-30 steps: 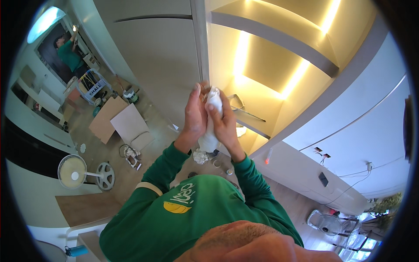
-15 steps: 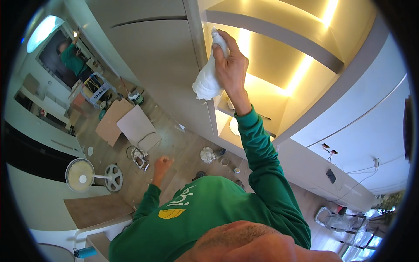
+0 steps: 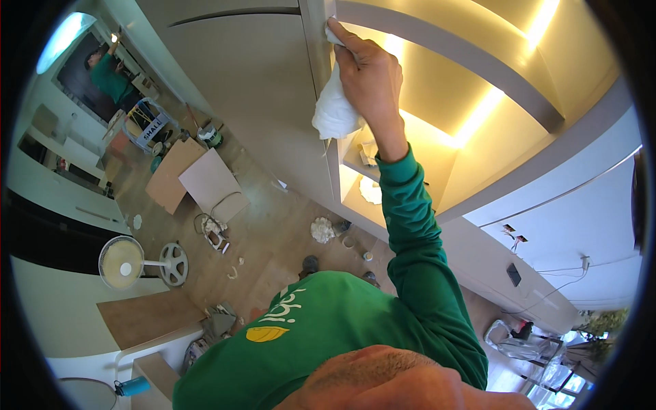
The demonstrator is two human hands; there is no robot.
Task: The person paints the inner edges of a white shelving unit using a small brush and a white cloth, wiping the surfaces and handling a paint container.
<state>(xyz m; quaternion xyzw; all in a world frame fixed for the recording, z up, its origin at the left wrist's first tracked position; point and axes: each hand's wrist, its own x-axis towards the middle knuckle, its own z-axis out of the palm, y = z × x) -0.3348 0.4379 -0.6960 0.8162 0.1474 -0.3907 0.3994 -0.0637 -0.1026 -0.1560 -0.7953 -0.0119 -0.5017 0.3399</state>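
My right hand (image 3: 371,78) is raised to the upright edge of the lit shelf unit (image 3: 437,27). Its fingers close round a bunched white cloth (image 3: 336,109), which hangs down below the palm. The index finger is stretched upward and presses a tip of the cloth against the pale frame strip (image 3: 320,65) between the flat door panel (image 3: 239,75) and the shelves. Of my left hand, at most a small reddish patch (image 3: 257,313) shows at the edge of my green shirt; its fingers cannot be made out.
Curved shelves with light strips lie right of my hand. On the floor are board sheets (image 3: 213,184), a white heap (image 3: 322,230), small cups (image 3: 348,242) and a standing fan (image 3: 123,263). Far left, another person (image 3: 113,78) reaches up near a folding platform (image 3: 147,126).
My right hand has moved up along the frame with the cloth, and its index finger is now extended. My left hand has dropped back toward my body, almost out of sight.
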